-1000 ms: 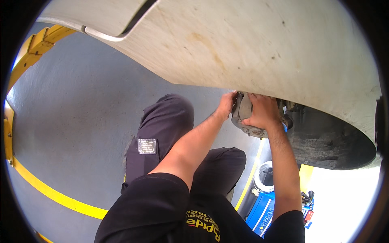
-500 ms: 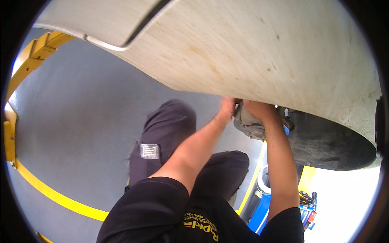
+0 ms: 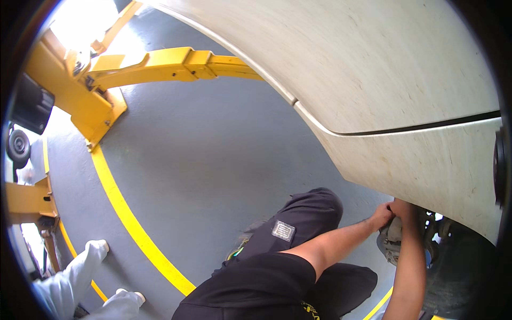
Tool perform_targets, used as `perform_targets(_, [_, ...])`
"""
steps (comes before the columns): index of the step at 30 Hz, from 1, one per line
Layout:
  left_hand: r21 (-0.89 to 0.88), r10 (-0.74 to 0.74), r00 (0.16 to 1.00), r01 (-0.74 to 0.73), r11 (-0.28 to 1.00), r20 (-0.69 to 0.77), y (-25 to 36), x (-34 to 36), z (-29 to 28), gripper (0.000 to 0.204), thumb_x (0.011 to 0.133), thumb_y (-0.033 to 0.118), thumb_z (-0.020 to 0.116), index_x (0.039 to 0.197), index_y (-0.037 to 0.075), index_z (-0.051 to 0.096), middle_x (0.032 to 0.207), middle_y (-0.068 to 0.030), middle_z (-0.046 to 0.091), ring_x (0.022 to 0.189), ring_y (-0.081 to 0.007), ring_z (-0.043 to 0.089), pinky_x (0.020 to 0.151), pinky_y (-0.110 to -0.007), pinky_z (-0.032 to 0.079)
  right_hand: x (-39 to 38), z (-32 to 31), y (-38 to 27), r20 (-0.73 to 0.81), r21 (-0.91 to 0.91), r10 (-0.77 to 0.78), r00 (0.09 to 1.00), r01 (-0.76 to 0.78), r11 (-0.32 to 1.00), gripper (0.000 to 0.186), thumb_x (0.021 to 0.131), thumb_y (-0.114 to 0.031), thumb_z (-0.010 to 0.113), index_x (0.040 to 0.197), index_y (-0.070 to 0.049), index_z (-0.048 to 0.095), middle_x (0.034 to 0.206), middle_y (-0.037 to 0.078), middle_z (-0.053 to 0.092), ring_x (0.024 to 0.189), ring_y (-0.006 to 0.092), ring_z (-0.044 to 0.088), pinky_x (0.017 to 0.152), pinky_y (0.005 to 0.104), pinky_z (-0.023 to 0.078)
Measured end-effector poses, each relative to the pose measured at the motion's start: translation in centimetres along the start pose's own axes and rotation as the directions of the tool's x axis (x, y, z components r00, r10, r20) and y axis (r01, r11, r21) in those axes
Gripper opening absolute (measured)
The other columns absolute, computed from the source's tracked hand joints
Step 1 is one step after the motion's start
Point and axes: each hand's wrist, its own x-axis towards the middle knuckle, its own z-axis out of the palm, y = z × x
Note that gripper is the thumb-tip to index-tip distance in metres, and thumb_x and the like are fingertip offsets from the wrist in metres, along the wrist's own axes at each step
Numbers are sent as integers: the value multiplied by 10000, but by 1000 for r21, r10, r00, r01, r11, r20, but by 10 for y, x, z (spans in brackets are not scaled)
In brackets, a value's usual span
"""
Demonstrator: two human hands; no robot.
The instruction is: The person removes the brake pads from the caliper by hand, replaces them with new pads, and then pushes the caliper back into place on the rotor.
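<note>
We've got both hands on the brake caliper point(image 3: 393, 241), tucked under the car's wheel arch point(image 3: 426, 176). Left hand point(image 3: 382, 215) fingers curled on its top edge; right hand point(image 3: 405, 209) grip mostly hidden, can't tell. Looks heavy, rigid cast metal, likely greasy: hold the body with 2 hands.

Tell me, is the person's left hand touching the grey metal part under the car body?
Touching. In the head view the left hand lies against the top edge of the grey metal part, with no gap visible between them.
</note>
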Motion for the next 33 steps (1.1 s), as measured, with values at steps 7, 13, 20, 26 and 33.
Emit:
perform_targets(7, [-214,-107,992,90,973,-65,17,-7,9,302,982,225,634,1219,52,705,1149,-79,734,1037,-192,663,910,-379,531,-7,-35,-24,92,-10,13,996,-12,1000,411,748,-156,684,1130,-9,711,1220,276,666,1156,442,635,1024,487,506])
perform_targets(13, [-228,-52,999,53,972,10,6,-6,26,320,984,255,642,1218,45,701,1162,-83,728,1031,-201,666,912,-411,539,-3,17,14,-141,-12,83,986,-86,996,260,744,-116,677,960,18,732,1061,261,712,1025,440,688,928,486,564])
perform_targets(20, [155,-107,971,142,978,-213,-3,-5,13,386,952,282,683,1239,25,687,1198,-126,727,1095,-214,667,935,-419,529,12,17,2,220,44,117,968,-130,991,299,815,-170,651,1014,36,737,1103,294,707,1042,448,694,934,501,565])
perform_targets(26, [4,29,986,-29,1000,-165,-23,15,11,429,928,319,719,1254,42,684,1226,-160,717,1182,-241,642,975,-439,518,26,12,-16,243,52,166,956,-184,982,391,865,-337,668,1010,15,758,1124,271,717,1049,425,705,931,490,570])
perform_targets(33, [131,126,958,-95,987,-258,-45,20,7,470,922,358,731,1278,59,663,1242,-165,716,1216,-263,632,991,-441,505,20,21,-19,141,-136,80,987,-61,989,450,857,-408,711,1040,0,760,1108,245,733,1036,390,723,912,448,582])
